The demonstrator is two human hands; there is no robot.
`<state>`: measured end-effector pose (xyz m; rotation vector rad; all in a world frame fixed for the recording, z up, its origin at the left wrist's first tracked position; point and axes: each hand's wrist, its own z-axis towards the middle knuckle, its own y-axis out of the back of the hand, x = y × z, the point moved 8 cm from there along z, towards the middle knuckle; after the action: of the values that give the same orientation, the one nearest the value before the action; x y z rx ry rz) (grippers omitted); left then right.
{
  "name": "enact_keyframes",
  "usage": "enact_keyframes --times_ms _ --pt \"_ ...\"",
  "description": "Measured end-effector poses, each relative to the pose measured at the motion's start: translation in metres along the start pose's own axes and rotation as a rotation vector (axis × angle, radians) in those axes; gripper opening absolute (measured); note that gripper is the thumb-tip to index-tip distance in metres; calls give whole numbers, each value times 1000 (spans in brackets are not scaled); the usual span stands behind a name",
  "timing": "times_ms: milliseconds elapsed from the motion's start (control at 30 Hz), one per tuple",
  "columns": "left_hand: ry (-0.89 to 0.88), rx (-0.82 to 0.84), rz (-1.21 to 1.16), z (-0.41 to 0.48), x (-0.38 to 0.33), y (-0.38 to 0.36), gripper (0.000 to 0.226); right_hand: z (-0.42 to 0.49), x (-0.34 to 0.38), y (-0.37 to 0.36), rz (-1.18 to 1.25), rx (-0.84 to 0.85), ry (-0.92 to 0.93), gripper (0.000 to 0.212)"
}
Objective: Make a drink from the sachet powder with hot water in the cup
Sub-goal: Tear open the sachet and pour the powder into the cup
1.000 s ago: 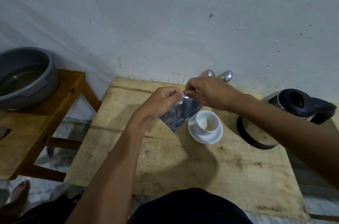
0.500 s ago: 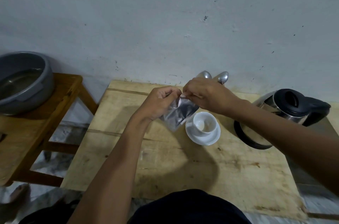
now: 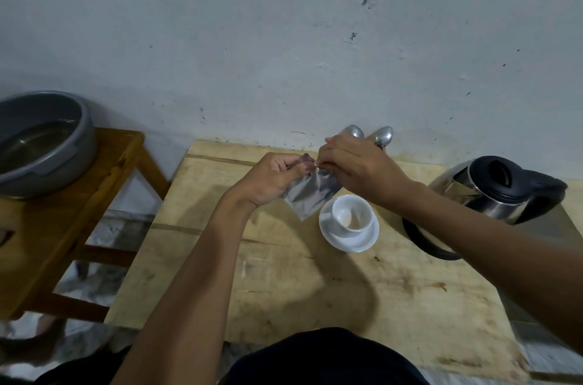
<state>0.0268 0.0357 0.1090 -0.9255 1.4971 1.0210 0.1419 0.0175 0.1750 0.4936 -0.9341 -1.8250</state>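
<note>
Surface (image 3: 284, 305): the bare wooden stretch nearest us carries nothing; our forearms cross it toward the middle.
Left hand (image 3: 271, 178): we close it on the sachet's top edge, fingers curled tight, thumb and forefinger pinching the foil.
Right hand (image 3: 353, 163): we pinch the same edge just at 3 o'clock of the left hand; the two pinches nearly touch, which we judge suits tearing a corner open.
Sachet (image 3: 310, 193): silver foil, hanging tilted from both hands above the surface; its lower corner ends just at 9 o'clock of the cup. We cannot tell whether it is torn yet.
Cup (image 3: 351, 214): white, upright on its saucer (image 3: 350, 242), looks empty; it sits right under the hands, so powder can go straight in, we judge.
Kettle (image 3: 492, 189): steel with black lid, at 3 o'clock of the cup, within reach for the water.
Spoons (image 3: 383, 135): two bowls show at 12 o'clock behind the right hand, against the wall.
Basin (image 3: 41, 141): grey, on a side stool at 9 o'clock, well apart.
</note>
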Motion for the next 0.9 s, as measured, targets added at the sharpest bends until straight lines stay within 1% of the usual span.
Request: enact_keyframes --times_ms 67,100,167,267,333,400,467,500,567,633,700,767,833,900 --pt "-15 23 -30 0 0 -4 19 -3 0 0 -18 -34 14 14" --pt "-14 26 -33 0 2 -4 20 -4 -3 -2 -8 -21 -18 15" --pt "0 20 -4 1 6 0 22 -4 -14 -6 78 59 -178 17" --pt "10 10 106 3 7 6 24 -3 -29 -13 311 192 -414 13" --pt "17 24 183 5 7 9 24 -3 -38 -19 394 306 -502 14" --pt "6 32 221 6 5 9 24 -3 -43 -22 422 380 -532 13" --pt "-10 14 172 6 5 10 22 1 -41 -19 366 347 -472 8" --pt "-20 2 118 6 7 10 21 4 -35 -16 302 297 -385 5" --pt "-43 -28 11 5 8 9 22 6 -17 -12 154 171 -163 8" --pt "-59 -56 -42 6 9 7 29 3 -6 -10 32 64 -11 10" --pt "-64 -57 -33 8 11 4 26 -3 -5 -10 -38 8 33 9" --pt "-56 -78 -10 9 15 8 22 -8 -1 -11 -60 -14 51 10" --pt "-36 -105 33 9 17 14 23 -13 4 -12 -37 -16 64 12" --pt "-42 -87 86 11 12 14 24 -12 3 -10 -2 -45 47 21"
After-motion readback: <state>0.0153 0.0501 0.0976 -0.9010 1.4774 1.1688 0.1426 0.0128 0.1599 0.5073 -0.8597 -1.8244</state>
